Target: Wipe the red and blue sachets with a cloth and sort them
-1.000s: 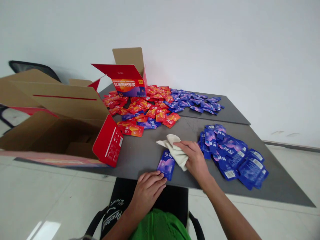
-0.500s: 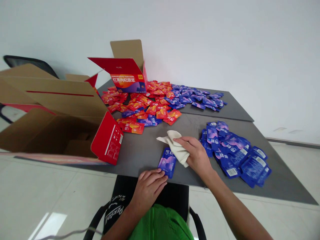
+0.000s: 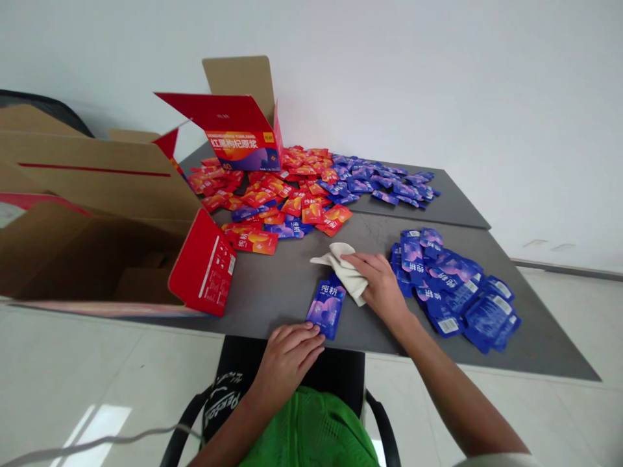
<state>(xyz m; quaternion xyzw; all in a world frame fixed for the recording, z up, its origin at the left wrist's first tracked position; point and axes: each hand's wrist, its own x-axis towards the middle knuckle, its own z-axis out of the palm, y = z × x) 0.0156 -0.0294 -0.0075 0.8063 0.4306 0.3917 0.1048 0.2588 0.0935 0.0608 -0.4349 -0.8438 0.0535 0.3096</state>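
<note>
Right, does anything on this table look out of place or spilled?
Yes: a blue sachet sits at the near edge of the red pile, and a second blue one lies partly covered to its left. They look stray because other blue sachets are heaped farther right. No spill shows.

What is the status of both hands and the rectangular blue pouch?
Left hand on pouch, hiding near-left corner. Right hand holding folded cream cloth at far end. Pouch lying on grey table.
</note>
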